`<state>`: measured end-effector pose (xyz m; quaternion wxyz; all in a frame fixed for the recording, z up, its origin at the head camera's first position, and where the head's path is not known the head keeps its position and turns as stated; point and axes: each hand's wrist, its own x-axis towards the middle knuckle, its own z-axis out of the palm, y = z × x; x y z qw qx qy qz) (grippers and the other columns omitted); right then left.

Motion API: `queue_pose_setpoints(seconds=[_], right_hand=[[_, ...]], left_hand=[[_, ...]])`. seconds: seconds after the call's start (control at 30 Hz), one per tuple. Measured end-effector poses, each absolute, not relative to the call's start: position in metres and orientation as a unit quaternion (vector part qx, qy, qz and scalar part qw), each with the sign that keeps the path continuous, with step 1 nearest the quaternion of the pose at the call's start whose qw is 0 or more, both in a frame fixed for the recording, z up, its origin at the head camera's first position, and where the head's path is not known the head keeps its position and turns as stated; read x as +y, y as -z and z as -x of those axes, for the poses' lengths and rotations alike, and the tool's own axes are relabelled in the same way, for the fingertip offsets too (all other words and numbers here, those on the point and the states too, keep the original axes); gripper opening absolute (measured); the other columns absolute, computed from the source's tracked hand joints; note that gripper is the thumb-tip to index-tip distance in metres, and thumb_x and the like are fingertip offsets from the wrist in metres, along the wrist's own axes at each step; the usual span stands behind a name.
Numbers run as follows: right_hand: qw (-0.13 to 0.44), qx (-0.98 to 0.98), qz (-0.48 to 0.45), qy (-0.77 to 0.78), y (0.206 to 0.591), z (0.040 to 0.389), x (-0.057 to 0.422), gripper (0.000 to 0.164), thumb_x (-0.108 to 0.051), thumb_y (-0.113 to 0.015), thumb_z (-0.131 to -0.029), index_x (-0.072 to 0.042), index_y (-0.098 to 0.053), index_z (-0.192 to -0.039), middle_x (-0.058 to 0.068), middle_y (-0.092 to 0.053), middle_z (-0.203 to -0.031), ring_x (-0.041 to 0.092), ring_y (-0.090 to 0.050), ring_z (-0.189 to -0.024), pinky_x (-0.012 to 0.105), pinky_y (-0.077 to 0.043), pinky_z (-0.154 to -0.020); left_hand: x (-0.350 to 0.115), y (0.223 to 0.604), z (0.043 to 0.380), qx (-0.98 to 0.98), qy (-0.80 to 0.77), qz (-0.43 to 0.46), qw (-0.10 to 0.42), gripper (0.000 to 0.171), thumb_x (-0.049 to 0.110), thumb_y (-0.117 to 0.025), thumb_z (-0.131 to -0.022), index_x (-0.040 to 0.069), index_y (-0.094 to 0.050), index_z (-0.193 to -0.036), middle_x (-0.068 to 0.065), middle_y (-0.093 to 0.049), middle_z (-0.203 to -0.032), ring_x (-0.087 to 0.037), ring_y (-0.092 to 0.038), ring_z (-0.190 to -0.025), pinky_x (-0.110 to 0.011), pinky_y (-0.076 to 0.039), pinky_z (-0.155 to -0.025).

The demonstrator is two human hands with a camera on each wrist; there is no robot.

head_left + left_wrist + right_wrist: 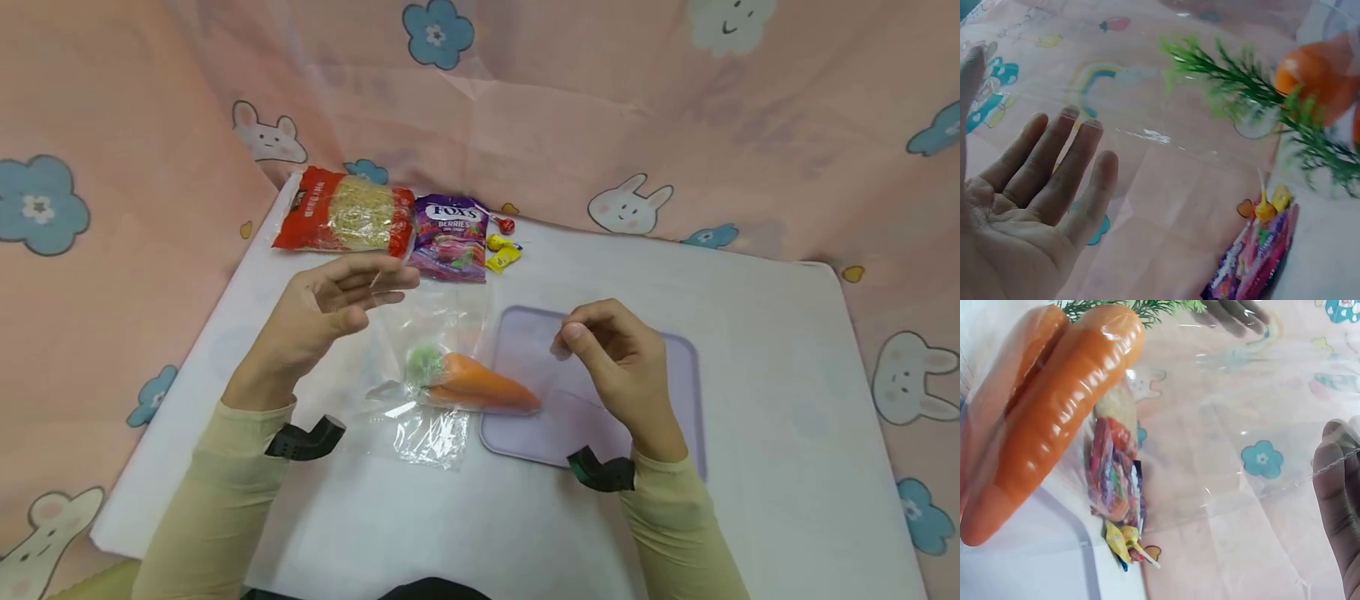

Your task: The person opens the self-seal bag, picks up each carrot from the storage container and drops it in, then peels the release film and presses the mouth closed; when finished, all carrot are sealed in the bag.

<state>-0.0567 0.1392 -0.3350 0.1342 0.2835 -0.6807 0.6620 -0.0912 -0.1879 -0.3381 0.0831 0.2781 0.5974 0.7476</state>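
A clear plastic bag [457,312] hangs between the two hands with orange carrots [483,385] inside it, their green tops toward the left. The left wrist view shows the feathery green tops [1235,81] close up, and two carrots [1066,406] lie side by side in the right wrist view. With its fingers extended, my left hand [326,304] touches the rim of the bag. My right hand [618,358] pinches the bag's rim between thumb and forefinger on the opposite side. The exact grip is partly hidden.
Under the bag's right part lies a lilac tray [682,400] on the white table [772,350]. At the back stand a red noodle pack [360,212], a purple candy bag [450,237], yellow wrapped sweets [502,258] and a red lollipop [506,225]. Shiny clear plastic [427,437] spreads nearer the front.
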Motion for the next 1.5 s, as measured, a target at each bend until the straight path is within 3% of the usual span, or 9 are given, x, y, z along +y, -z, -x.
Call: queue_pose_setpoints(seconds=[0.13, 0.23, 0.43, 0.67, 0.97, 1.2, 1.37, 1.5], right_hand=[[0.132, -0.679, -0.279, -0.666, 0.334, 0.058, 0.14, 0.004, 0.011, -0.055, -0.087, 0.015, -0.055, -0.086, 0.02, -0.059, -0.07, 0.023, -0.06, -0.064, 0.026, -0.053, -0.061], [0.126, -0.676, -0.273, -0.673, 0.332, 0.059, 0.142, 0.003, 0.013, -0.054, -0.087, 0.016, -0.054, -0.086, 0.021, -0.059, -0.071, 0.024, -0.059, -0.063, 0.029, -0.054, -0.061], [0.135, -0.676, -0.264, -0.675, 0.326, 0.057, 0.147, 0.001, 0.014, -0.057, -0.084, 0.015, -0.058, -0.084, 0.022, -0.058, -0.072, 0.027, -0.061, -0.063, 0.032, -0.056, -0.058], [0.145, -0.656, -0.284, -0.685, 0.327, 0.054, 0.154, 0.007, 0.02, -0.059, -0.08, 0.015, -0.06, -0.085, 0.02, -0.059, -0.073, 0.025, -0.062, -0.061, 0.031, -0.056, -0.056], [0.137, -0.653, -0.286, -0.687, 0.322, 0.045, 0.156, 0.013, 0.018, -0.059, -0.079, 0.016, -0.061, -0.092, 0.02, -0.059, -0.077, 0.022, -0.058, -0.058, 0.028, -0.054, -0.05], [0.121, -0.654, -0.275, -0.694, 0.316, 0.041, 0.158, 0.015, 0.021, -0.057, -0.078, 0.017, -0.06, -0.093, 0.019, -0.059, -0.078, 0.023, -0.057, -0.055, 0.03, -0.053, -0.047], [0.104, -0.672, -0.257, -0.687, 0.315, 0.045, 0.158, 0.014, 0.018, -0.057, -0.081, 0.014, -0.061, -0.093, 0.02, -0.058, -0.077, 0.024, -0.057, -0.055, 0.032, -0.053, -0.047], [0.099, -0.681, -0.246, -0.683, 0.32, 0.05, 0.159, 0.013, 0.016, -0.056, -0.082, 0.012, -0.061, -0.093, 0.021, -0.056, -0.074, 0.025, -0.057, -0.056, 0.032, -0.053, -0.048]], left_hand=[[-0.186, 0.346, 0.088, 0.674, -0.703, -0.216, 0.07, 0.028, 0.005, -0.067, -0.086, -0.003, -0.063, -0.113, -0.021, -0.063, -0.112, -0.036, -0.06, -0.105, -0.039, -0.049, -0.092], [-0.182, 0.346, 0.086, 0.696, -0.692, -0.185, 0.047, 0.016, -0.002, -0.065, -0.086, -0.002, -0.068, -0.101, -0.019, -0.068, -0.099, -0.033, -0.065, -0.092, -0.039, -0.052, -0.085], [-0.177, 0.332, 0.076, 0.675, -0.716, -0.178, -0.017, 0.012, -0.011, -0.062, -0.084, -0.009, -0.067, -0.094, -0.021, -0.069, -0.087, -0.032, -0.068, -0.076, -0.041, -0.056, -0.073], [-0.171, 0.31, 0.06, 0.662, -0.704, -0.248, -0.07, 0.015, -0.022, -0.061, -0.078, -0.014, -0.065, -0.09, -0.024, -0.068, -0.081, -0.029, -0.067, -0.068, -0.037, -0.057, -0.065], [-0.168, 0.292, 0.044, 0.672, -0.669, -0.312, -0.063, 0.021, -0.024, -0.061, -0.076, -0.012, -0.067, -0.093, -0.019, -0.069, -0.079, -0.025, -0.068, -0.065, -0.034, -0.056, -0.055], [-0.171, 0.299, 0.044, 0.677, -0.677, -0.275, -0.09, 0.017, -0.021, -0.06, -0.079, -0.014, -0.065, -0.093, -0.02, -0.068, -0.08, -0.024, -0.068, -0.069, -0.035, -0.057, -0.065], [-0.176, 0.322, 0.055, 0.678, -0.694, -0.237, -0.05, 0.015, -0.006, -0.06, -0.087, -0.01, -0.065, -0.101, -0.019, -0.069, -0.085, -0.027, -0.068, -0.076, -0.037, -0.056, -0.076], [-0.176, 0.342, 0.069, 0.669, -0.704, -0.24, -0.001, 0.028, 0.011, -0.064, -0.088, -0.005, -0.063, -0.111, -0.018, -0.069, -0.094, -0.031, -0.066, -0.086, -0.035, -0.055, -0.08]])
